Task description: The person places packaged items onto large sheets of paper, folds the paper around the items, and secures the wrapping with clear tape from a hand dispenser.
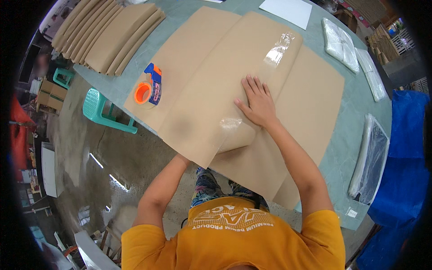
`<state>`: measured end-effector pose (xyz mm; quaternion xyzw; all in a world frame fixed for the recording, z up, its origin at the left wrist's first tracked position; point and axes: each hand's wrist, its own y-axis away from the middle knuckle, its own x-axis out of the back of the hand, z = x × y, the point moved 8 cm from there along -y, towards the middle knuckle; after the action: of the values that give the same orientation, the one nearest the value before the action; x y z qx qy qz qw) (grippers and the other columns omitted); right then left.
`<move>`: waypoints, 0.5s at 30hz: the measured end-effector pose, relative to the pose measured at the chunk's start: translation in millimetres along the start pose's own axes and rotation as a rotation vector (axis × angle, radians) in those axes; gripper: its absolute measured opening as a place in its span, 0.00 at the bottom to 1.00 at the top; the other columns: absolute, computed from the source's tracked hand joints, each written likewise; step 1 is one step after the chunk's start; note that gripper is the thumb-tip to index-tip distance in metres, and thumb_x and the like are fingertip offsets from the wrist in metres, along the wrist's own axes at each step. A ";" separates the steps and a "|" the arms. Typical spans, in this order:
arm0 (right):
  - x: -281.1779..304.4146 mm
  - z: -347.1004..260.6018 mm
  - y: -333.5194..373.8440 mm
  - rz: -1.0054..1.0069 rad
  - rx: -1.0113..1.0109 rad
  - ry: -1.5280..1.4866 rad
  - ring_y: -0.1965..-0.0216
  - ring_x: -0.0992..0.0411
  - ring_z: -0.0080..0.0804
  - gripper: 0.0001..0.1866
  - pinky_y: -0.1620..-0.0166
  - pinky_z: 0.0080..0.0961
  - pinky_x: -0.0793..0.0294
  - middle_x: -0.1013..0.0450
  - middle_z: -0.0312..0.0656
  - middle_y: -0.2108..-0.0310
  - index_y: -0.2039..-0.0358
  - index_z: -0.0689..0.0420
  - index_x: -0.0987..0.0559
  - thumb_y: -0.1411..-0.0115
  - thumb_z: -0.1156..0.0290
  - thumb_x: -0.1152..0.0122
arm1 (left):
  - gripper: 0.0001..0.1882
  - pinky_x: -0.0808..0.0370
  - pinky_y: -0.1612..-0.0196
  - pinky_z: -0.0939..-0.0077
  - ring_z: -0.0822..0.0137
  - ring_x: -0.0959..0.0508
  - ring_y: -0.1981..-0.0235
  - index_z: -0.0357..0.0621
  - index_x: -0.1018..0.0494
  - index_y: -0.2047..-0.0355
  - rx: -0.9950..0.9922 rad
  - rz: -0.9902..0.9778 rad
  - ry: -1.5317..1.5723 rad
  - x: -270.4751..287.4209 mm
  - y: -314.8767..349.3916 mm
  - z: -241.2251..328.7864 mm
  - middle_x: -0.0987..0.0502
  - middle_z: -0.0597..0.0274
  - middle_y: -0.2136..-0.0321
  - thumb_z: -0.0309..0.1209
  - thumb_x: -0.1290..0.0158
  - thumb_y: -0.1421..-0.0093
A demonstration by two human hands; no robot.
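**Kraft sheet held flat, tape strip partly down**

Green tabletop (pixel 355 121) fills the upper and right frame, over a wet concrete floor at lower left. Your right hand (pixel 257 102) lies palm-down at centre frame on the folded brown kraft paper (pixel 211 90), fingers together and flat, thumb out to the side. Your left hand is hidden under the paper's near edge (whether its fingers grip cannot be told). A clear tape strip (pixel 279 48) runs along the fold above your right hand; another glossy patch sits just below it.

Risk, as judged: the flap curls at lower centre, so easing your palm could let the fold spring open and wrinkle the tape. The orange-and-blue tape dispenser (pixel 150 87) rests on the sheet's left edge and could slide off if the paper shifts.

Packages: flat clear-plastic packs (pixel 341 42) at upper right, a dark bagged pack (pixel 371 157) at right, stacked brown sheets (pixel 105 33) at upper left, and a white sheet (pixel 285 11) at top.
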<state>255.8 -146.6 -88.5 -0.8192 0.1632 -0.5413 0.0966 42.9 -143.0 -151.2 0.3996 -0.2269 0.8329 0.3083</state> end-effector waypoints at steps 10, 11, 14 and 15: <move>-22.3 -135.0 117.7 -0.218 0.003 -0.020 0.59 0.33 0.49 0.22 0.51 0.39 0.36 0.31 0.50 0.61 0.58 0.61 0.28 0.53 0.63 0.40 | 0.22 0.36 0.49 0.60 0.50 0.31 0.52 0.44 0.32 0.52 -0.187 -0.257 0.152 15.0 -5.2 -4.3 0.31 0.47 0.54 0.33 0.49 0.49; -37.0 -149.4 112.3 -0.269 -0.003 0.090 0.57 0.33 0.49 0.25 0.51 0.39 0.36 0.31 0.50 0.59 0.56 0.61 0.29 0.53 0.62 0.39 | 0.22 0.35 0.49 0.61 0.50 0.31 0.52 0.44 0.32 0.52 -0.201 -0.334 0.216 21.8 1.2 -4.2 0.30 0.47 0.54 0.33 0.49 0.48; -65.6 -184.8 93.6 -0.259 -0.055 -0.287 0.52 0.35 0.45 0.30 0.48 0.37 0.38 0.32 0.48 0.55 0.53 0.57 0.30 0.53 0.55 0.39 | 0.20 0.34 0.50 0.61 0.51 0.30 0.53 0.44 0.31 0.52 -0.331 -0.786 0.326 51.5 36.5 4.3 0.30 0.46 0.55 0.30 0.51 0.47; -88.7 -189.4 88.5 -0.318 -0.086 -0.350 0.52 0.35 0.43 0.28 0.48 0.38 0.38 0.32 0.46 0.55 0.53 0.56 0.30 0.52 0.54 0.41 | 0.17 0.33 0.52 0.61 0.51 0.29 0.57 0.43 0.30 0.56 -0.470 -0.971 0.230 58.1 41.3 5.2 0.28 0.47 0.59 0.31 0.51 0.47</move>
<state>35.4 -192.3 -119.2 -0.9193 0.0360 -0.3918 0.0020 -11.5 -156.1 -106.8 0.2850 -0.1613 0.5602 0.7608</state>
